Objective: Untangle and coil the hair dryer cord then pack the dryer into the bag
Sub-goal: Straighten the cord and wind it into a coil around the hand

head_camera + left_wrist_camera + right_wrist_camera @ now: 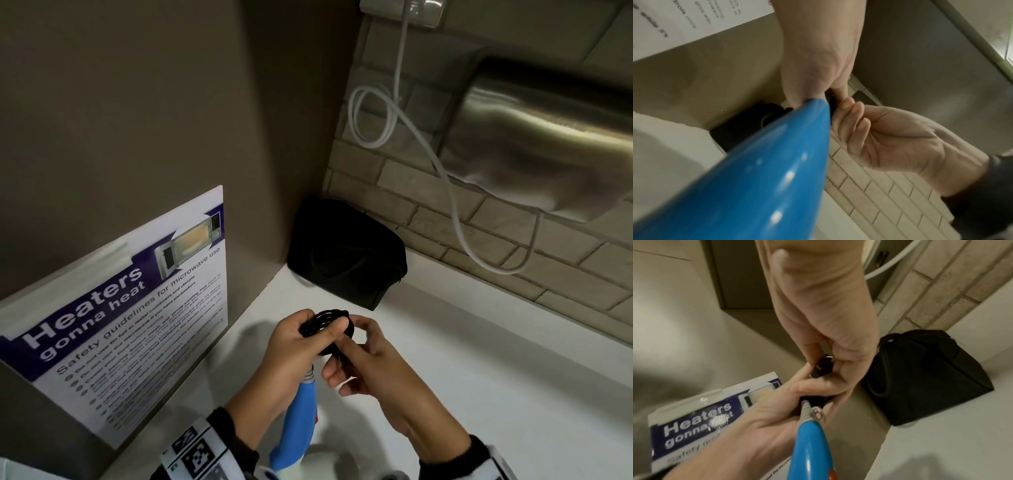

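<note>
Both hands (291, 346) round coiled cord (323, 322).

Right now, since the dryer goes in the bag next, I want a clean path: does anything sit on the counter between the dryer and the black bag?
Nothing visible: bare counter separates the dryer from the bag.

Black sleeves (222, 425) with white, black-patterned marker wristbands (191, 452).
</note>
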{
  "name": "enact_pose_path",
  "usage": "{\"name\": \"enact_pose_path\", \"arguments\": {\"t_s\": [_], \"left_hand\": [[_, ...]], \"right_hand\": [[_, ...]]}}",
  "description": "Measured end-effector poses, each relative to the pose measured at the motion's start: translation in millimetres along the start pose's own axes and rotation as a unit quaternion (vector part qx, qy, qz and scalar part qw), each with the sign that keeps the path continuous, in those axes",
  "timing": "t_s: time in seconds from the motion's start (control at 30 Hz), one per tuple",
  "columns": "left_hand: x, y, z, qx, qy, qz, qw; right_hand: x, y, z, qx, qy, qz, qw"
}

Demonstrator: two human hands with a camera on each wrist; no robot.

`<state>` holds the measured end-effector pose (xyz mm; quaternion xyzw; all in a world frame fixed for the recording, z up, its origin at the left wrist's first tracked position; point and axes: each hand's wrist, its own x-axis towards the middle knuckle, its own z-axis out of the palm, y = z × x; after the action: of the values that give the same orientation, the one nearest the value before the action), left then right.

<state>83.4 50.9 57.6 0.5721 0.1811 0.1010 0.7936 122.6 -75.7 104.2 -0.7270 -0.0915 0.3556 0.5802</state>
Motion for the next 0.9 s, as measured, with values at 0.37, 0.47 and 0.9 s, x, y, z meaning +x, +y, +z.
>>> {"name": "enact_pose_path", "arguments": {"t_s": [0.37,0.47,0.9], "left_hand": [[-3,4,-3,-0.019,-0.027,-0.062,0.998],[-4,10,-3,-0.013,-0.077,-0.064,0.995],[-7,4,3,-0.03,0.021,-0.043,0.998]], "right_hand": [[-26,6,-7,-0.035,0.103,-0.083,0.991],[-26,10,-10,-0.084,0.139,-0.128,0.978],[-15,12,25,0.02,0.147,-0.084,0.985]]}}
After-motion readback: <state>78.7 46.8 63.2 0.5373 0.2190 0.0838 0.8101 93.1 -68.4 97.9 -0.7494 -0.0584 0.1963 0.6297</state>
